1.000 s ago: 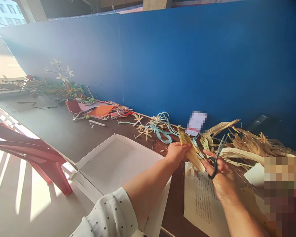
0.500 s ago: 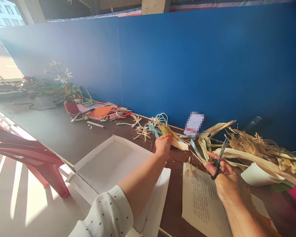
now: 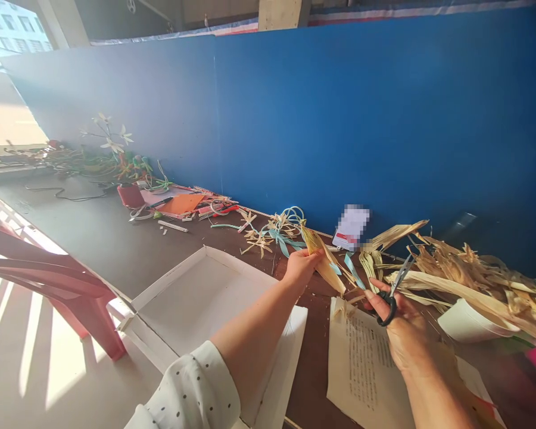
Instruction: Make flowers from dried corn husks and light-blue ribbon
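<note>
My left hand (image 3: 302, 268) pinches a dried corn husk (image 3: 325, 259), its lower tip slanting down to the right. Scissors (image 3: 393, 293) with black handles hang in my right hand (image 3: 406, 328), blades pointing up and away from the husk. A light-blue strip (image 3: 354, 271) lies close to my right fingertips; whether they touch it I cannot tell. Beyond my left hand are small husk flowers (image 3: 258, 243) with pale blue leaves and cords. To the right spreads a heap of dried husks (image 3: 473, 268), partly over a tilted white cup (image 3: 471, 322).
Printed paper (image 3: 361, 369) lies under my right forearm, and a shallow white box (image 3: 178, 298) under my left. A blue panel (image 3: 295, 119) backs the table. Orange paper (image 3: 184, 204) and craft scraps sit farther left. A red plastic chair (image 3: 84, 298) stands at the left edge.
My left hand has shifted slightly right, and the husk has turned so its lower end points more steeply down. My right hand has lowered a little, with the scissors still in it.
</note>
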The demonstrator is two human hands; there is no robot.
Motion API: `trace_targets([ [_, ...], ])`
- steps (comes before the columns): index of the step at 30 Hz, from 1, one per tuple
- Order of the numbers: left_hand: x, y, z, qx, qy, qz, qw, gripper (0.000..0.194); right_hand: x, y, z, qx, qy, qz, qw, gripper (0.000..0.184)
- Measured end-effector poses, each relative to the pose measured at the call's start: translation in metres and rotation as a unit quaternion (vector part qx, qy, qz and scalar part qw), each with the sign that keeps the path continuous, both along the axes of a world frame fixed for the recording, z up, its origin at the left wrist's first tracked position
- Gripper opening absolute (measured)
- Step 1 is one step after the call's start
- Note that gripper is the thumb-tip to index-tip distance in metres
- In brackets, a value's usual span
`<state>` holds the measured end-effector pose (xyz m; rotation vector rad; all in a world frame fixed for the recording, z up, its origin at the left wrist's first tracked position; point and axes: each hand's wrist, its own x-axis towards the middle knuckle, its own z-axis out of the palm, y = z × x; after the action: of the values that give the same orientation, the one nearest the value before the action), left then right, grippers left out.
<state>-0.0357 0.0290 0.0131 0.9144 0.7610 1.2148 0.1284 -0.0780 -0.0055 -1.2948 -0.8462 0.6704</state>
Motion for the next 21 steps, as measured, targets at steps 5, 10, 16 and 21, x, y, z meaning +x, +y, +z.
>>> trace_targets([
  [5, 0.001, -0.004, 0.002, -0.016, -0.005, -0.005, 1.000, 0.031, 0.004, 0.001, -0.001, -0.014, 0.004, 0.005, 1.000, 0.052],
  [10, 0.001, -0.002, -0.002, -0.010, 0.031, -0.006, 0.999, 0.029, 0.004, 0.001, 0.001, -0.016, -0.001, -0.016, 1.000, 0.054],
  [16, 0.008, -0.004, -0.010, 0.037, 0.156, -0.076, 0.984, 0.028, 0.002, -0.001, 0.011, -0.036, -0.059, -0.030, 0.997, 0.050],
  [21, 0.011, -0.020, -0.007, 0.100, 0.254, -0.150, 0.950, 0.032, 0.000, -0.002, 0.011, -0.075, -0.082, 0.038, 0.993, 0.052],
])
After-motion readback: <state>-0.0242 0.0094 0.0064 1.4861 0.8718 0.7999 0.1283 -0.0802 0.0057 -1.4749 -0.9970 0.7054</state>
